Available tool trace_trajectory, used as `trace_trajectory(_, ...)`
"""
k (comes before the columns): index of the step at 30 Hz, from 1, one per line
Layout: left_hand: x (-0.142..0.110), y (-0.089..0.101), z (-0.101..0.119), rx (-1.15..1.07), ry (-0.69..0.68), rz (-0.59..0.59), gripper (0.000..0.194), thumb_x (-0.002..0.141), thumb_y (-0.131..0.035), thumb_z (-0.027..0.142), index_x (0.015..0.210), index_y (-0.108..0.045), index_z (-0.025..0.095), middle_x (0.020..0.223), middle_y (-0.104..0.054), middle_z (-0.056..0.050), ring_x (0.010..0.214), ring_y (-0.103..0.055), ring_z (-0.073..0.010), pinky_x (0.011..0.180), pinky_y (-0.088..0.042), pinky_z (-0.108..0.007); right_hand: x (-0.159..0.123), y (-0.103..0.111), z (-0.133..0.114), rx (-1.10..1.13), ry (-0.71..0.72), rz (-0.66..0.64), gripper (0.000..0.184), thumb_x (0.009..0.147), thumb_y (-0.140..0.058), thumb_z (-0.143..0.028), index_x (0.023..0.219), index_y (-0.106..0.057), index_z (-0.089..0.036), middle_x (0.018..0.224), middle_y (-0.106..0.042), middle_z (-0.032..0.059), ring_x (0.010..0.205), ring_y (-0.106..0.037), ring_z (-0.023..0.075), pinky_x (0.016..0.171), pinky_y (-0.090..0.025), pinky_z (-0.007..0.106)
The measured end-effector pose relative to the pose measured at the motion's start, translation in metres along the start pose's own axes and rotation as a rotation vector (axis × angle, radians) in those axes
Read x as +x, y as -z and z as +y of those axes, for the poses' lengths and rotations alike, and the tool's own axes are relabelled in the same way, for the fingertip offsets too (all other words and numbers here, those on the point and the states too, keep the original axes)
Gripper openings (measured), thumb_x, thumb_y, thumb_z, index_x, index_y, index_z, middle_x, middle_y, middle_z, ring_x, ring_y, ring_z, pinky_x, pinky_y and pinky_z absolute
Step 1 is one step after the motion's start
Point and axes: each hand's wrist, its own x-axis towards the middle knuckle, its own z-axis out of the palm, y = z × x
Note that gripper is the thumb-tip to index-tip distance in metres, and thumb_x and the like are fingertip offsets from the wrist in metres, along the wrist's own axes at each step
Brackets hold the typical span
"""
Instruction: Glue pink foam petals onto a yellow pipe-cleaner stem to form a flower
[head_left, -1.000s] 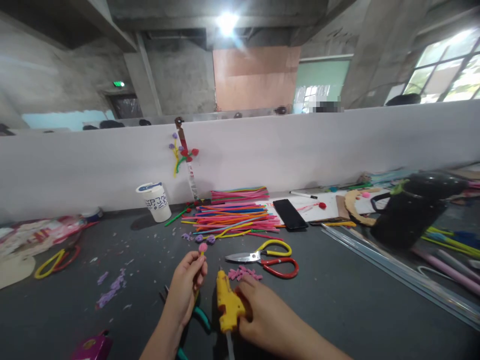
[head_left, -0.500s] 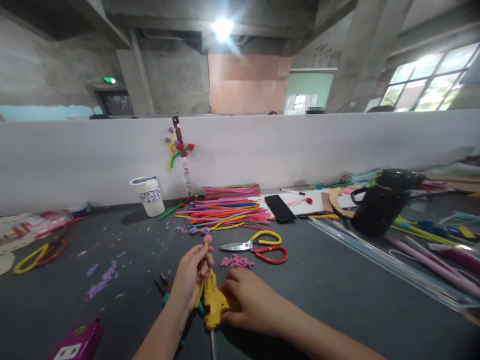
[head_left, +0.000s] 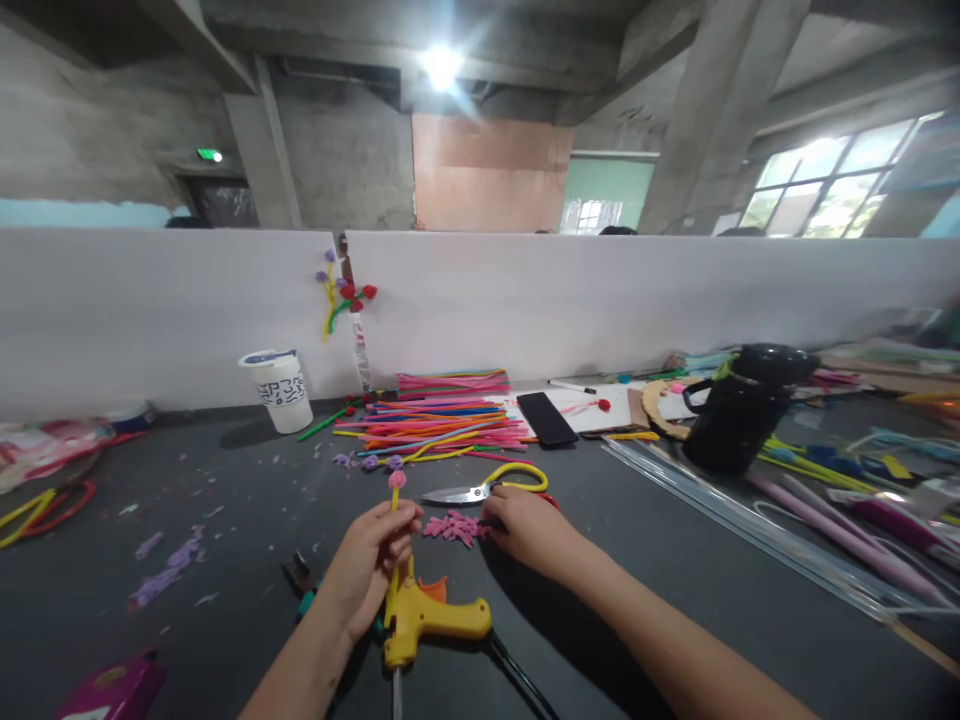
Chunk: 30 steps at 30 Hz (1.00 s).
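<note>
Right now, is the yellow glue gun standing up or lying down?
The glue gun is lying on its side: its handle points sideways along the table, with no hand gripping it.

The dark grey desk (head_left: 247,520) carries a yellow glue gun (head_left: 442,619), a small heap of pink pieces (head_left: 452,528) and, just beyond, scissors (head_left: 459,496). Farther back lie multicoloured fuzzy stems (head_left: 439,425), between a white patterned cup (head_left: 283,395) and a black flask (head_left: 742,415). Purple scraps (head_left: 169,571) litter the left side.
</note>
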Motion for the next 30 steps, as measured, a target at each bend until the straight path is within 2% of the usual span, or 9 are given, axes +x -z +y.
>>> trace_trajectory(1,-0.002,-0.002,0.0,-0.014,-0.011,0.0,0.022,0.083,-0.064,0.024,0.101,-0.065,0.01,0.091,-0.066,-0.006,0.071,-0.062,-0.0143,0.062,-0.053,-0.028,0.0,-0.002,0.0,0.029,-0.001,0.001,0.029,0.093,-0.056,-0.031,0.119,-0.055,-0.017,0.12,-0.058,0.0084,0.099,-0.061,0.0216,0.083,-0.053,0.042)
trace_trajectory(2,-0.004,-0.004,0.001,-0.028,-0.019,-0.002,0.016,0.076,-0.07,0.021,0.083,-0.068,0.006,0.068,-0.06,-0.001,0.052,-0.051,-0.0066,0.048,-0.044,-0.018,0.0,-0.004,0.0,0.065,-0.005,0.006,0.029,0.093,-0.056,-0.031,0.118,-0.055,-0.017,0.12,-0.058,0.0086,0.099,-0.061,0.0216,0.083,-0.053,0.042)
trace_trajectory(4,-0.008,-0.009,0.003,-0.052,-0.022,-0.02,0.018,0.065,-0.076,0.021,0.069,-0.07,0.004,0.047,-0.041,0.007,0.042,-0.032,-0.0022,0.039,-0.029,-0.013,0.0,-0.005,0.0,0.161,-0.024,0.026,0.029,0.093,-0.056,-0.031,0.118,-0.056,-0.017,0.12,-0.058,0.0087,0.099,-0.061,0.0214,0.083,-0.053,0.041)
trace_trajectory(8,-0.016,-0.02,0.004,-0.076,0.004,-0.015,0.021,0.055,-0.082,0.024,0.064,-0.072,0.007,0.046,-0.039,0.008,0.044,-0.028,-0.0022,0.04,-0.026,-0.013,-0.003,-0.003,-0.005,0.443,-0.082,0.102,0.03,0.093,-0.056,-0.031,0.119,-0.055,-0.017,0.12,-0.058,0.0082,0.099,-0.061,0.0215,0.082,-0.053,0.042)
trace_trajectory(10,-0.018,-0.025,0.001,-0.082,0.019,0.002,0.021,0.053,-0.083,0.023,0.066,-0.073,0.01,0.047,-0.041,0.007,0.044,-0.03,-0.0023,0.041,-0.026,-0.012,-0.007,-0.002,-0.014,0.624,-0.102,0.15,0.024,0.093,-0.056,-0.03,0.111,-0.058,-0.015,0.109,-0.062,0.0065,0.091,-0.063,0.0193,0.078,-0.053,0.038)
trace_trajectory(13,-0.022,-0.032,-0.006,-0.086,0.034,0.026,0.024,0.051,-0.084,0.025,0.068,-0.074,0.013,0.05,-0.047,0.006,0.045,-0.034,-0.0029,0.044,-0.031,-0.013,-0.015,-0.001,-0.036,0.901,-0.105,0.236,0.015,0.09,-0.052,-0.028,0.085,-0.059,-0.015,0.079,-0.061,0.0003,0.072,-0.059,0.0138,0.069,-0.049,0.028)
trace_trajectory(17,-0.026,-0.039,-0.013,-0.069,0.052,0.018,0.026,0.052,-0.084,0.031,0.067,-0.073,0.013,0.05,-0.049,0.005,0.045,-0.038,-0.0055,0.045,-0.035,-0.017,-0.022,-0.006,-0.061,1.16,-0.087,0.295,0.015,0.078,-0.059,-0.033,0.074,-0.054,-0.019,0.07,-0.055,-0.0028,0.065,-0.052,0.0124,0.062,-0.042,0.024)
trace_trajectory(24,-0.027,-0.036,-0.014,0.034,0.037,0.009,0.024,0.056,-0.079,0.032,0.066,-0.068,0.013,0.055,-0.049,0.003,0.049,-0.039,-0.0076,0.049,-0.036,-0.02,-0.023,-0.008,-0.064,1.277,-0.052,0.324,0.012,0.072,-0.065,-0.03,0.071,-0.059,-0.02,0.07,-0.055,-0.0027,0.068,-0.049,0.0137,0.065,-0.038,0.026)
trace_trajectory(30,-0.026,-0.033,-0.006,0.262,-0.119,-0.019,0.018,0.059,-0.075,0.03,0.055,-0.063,0.017,0.056,-0.051,0.001,0.052,-0.043,-0.0128,0.052,-0.036,-0.025,-0.026,0.003,-0.058,1.299,-0.036,0.229,0.015,0.073,-0.07,-0.031,0.069,-0.064,-0.018,0.071,-0.057,-0.0023,0.071,-0.051,0.0133,0.069,-0.038,0.027)
